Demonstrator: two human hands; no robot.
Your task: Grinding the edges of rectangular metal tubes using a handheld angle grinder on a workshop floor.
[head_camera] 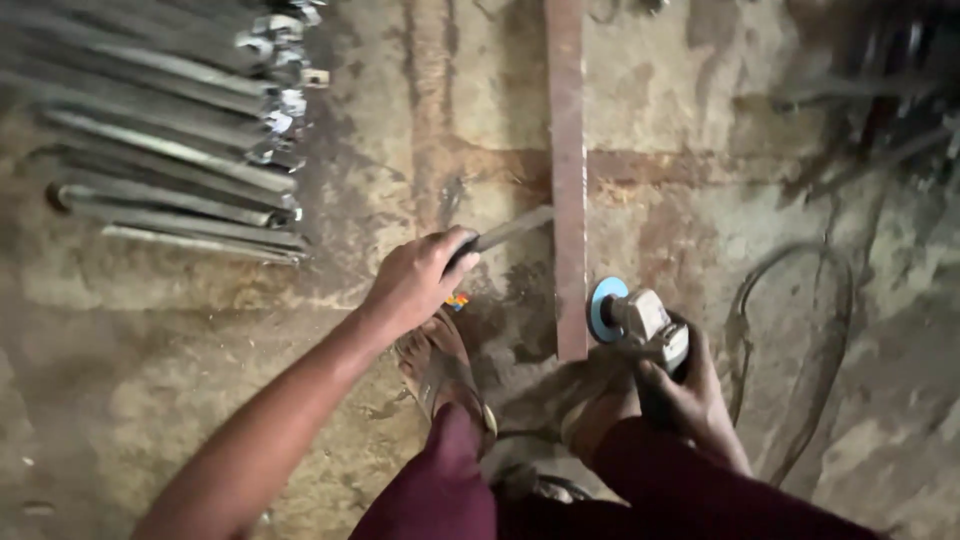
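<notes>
the left hand [418, 275] is closed around one end of a short flat metal piece [512, 229], whose far end reaches to, or just meets, the left edge of a long rusty bar [567, 180] lying on the floor [150, 380]. the right hand [695, 395] is wrapped tight around the body of an angle grinder [645, 325], its blue disc [603, 308] just beside the bar's near end on the right. no sparks show, and whether the disc is turning cannot be told, so grinding looks not yet begun. the bar is straight, narrow and brown with rust all along. both sandalled feet sit just below. a cable [790, 350] loops to the right; a stack of grey rods [170, 150] lies well apart at upper left.
</notes>
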